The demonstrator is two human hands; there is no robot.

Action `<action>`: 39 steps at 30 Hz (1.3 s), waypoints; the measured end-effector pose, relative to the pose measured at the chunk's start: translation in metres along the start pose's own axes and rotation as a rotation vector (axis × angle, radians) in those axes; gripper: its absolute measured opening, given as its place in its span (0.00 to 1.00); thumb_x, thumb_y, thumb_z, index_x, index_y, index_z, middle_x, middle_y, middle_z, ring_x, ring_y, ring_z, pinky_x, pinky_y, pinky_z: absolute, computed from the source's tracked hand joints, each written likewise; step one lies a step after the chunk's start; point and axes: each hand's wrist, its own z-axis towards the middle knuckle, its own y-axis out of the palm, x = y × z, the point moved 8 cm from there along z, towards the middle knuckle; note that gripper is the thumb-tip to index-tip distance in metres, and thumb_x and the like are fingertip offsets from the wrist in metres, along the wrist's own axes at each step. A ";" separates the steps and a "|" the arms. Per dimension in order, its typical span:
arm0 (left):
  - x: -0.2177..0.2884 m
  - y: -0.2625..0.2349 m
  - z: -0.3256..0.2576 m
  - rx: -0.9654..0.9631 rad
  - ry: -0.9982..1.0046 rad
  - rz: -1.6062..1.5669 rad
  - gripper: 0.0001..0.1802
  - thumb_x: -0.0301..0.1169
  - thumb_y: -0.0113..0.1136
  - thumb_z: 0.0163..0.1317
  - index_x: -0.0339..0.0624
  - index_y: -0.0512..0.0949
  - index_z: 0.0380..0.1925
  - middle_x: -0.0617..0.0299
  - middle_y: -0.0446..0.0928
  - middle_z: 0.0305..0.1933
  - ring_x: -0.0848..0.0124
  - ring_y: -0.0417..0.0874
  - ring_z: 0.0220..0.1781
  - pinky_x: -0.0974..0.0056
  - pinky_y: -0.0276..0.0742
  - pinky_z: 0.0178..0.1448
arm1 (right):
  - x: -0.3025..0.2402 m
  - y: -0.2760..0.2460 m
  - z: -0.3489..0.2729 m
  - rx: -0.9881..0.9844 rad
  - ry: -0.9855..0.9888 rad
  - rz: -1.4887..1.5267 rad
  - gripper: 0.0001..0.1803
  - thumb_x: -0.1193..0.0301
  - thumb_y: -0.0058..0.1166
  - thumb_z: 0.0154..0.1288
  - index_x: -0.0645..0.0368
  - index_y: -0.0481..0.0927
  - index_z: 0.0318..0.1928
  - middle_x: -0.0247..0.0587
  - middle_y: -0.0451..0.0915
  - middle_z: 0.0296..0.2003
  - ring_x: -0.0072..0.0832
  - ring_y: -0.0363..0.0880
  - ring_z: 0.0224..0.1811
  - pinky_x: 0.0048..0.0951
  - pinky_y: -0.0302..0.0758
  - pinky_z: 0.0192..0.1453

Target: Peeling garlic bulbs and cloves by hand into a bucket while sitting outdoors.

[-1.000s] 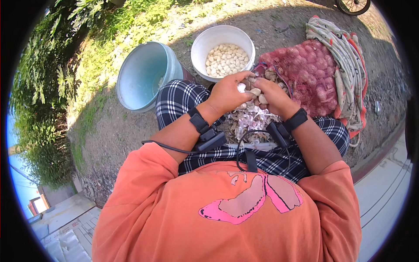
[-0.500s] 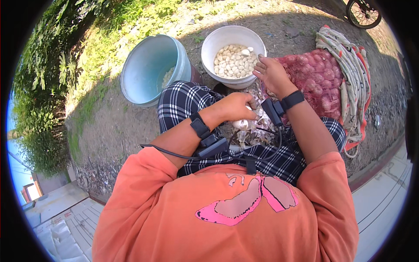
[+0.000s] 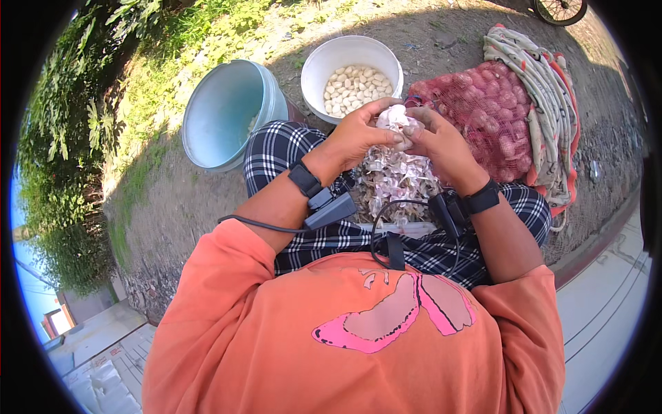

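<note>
A whitish garlic bulb [image 3: 398, 119] with loose papery skin is held between my two hands, just in front of the white bucket [image 3: 314, 72]. My left hand [image 3: 355, 141] grips it from the left with thumb and fingers. From the right, the curled fingers of my right hand [image 3: 445, 143] close on the same bulb. Beneath my hands, a heap of garlic skins [image 3: 396, 181] fills the space between my knees, in a pale container whose near edge [image 3: 417, 229] shows. Peeled garlic cloves [image 3: 355, 88] lie inside the white bucket.
A light blue bucket [image 3: 217, 110] stands tilted at the left, with a few pale pieces inside. To the right lies a red mesh sack of garlic bulbs [image 3: 496, 114], beside a folded pale sack [image 3: 548, 103]. A wheel [image 3: 560, 7] shows at the far right. Black cables run from my wrist straps.
My right hand has moved away from the white bucket's rim, in toward my left hand. The left hand has risen from the skins, and both now hold the garlic bulb.
</note>
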 end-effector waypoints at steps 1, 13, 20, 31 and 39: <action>0.007 0.003 0.000 -0.007 0.077 -0.033 0.35 0.17 0.58 0.44 0.38 0.58 0.55 0.57 0.68 0.48 0.70 0.72 0.48 0.66 0.72 0.50 | -0.008 -0.002 0.000 0.055 -0.069 0.030 0.23 0.70 0.47 0.58 0.69 0.61 0.52 0.47 0.71 0.42 0.27 0.75 0.41 0.25 0.74 0.38; 0.033 0.001 -0.010 0.274 0.431 0.861 0.37 0.24 0.65 0.36 0.41 0.61 0.51 0.57 0.70 0.45 0.73 0.71 0.46 0.69 0.70 0.48 | -0.040 0.001 0.003 0.168 -0.382 -0.676 0.18 0.62 0.49 0.57 0.67 0.71 0.38 0.51 0.76 0.30 0.37 0.76 0.33 0.33 0.71 0.37; 0.034 0.009 -0.015 0.278 0.520 1.060 0.36 0.26 0.65 0.34 0.41 0.63 0.49 0.54 0.69 0.44 0.67 0.72 0.46 0.65 0.68 0.49 | -0.036 0.013 0.001 0.224 -0.346 -1.123 0.26 0.50 0.48 0.53 0.63 0.74 0.34 0.52 0.76 0.30 0.46 0.74 0.35 0.41 0.69 0.37; 0.041 0.013 -0.019 0.329 0.534 1.036 0.31 0.28 0.63 0.33 0.38 0.65 0.43 0.50 0.69 0.38 0.59 0.72 0.42 0.63 0.68 0.47 | -0.029 0.011 0.013 0.247 -0.396 -1.080 0.25 0.49 0.45 0.52 0.62 0.76 0.26 0.51 0.75 0.25 0.45 0.75 0.30 0.42 0.69 0.33; 0.014 -0.011 -0.006 0.244 0.284 0.549 0.34 0.23 0.61 0.39 0.40 0.60 0.51 0.55 0.69 0.44 0.70 0.72 0.46 0.67 0.71 0.47 | -0.034 0.013 0.019 0.215 -0.427 -1.088 0.21 0.57 0.39 0.56 0.62 0.76 0.25 0.53 0.75 0.25 0.46 0.74 0.29 0.41 0.69 0.33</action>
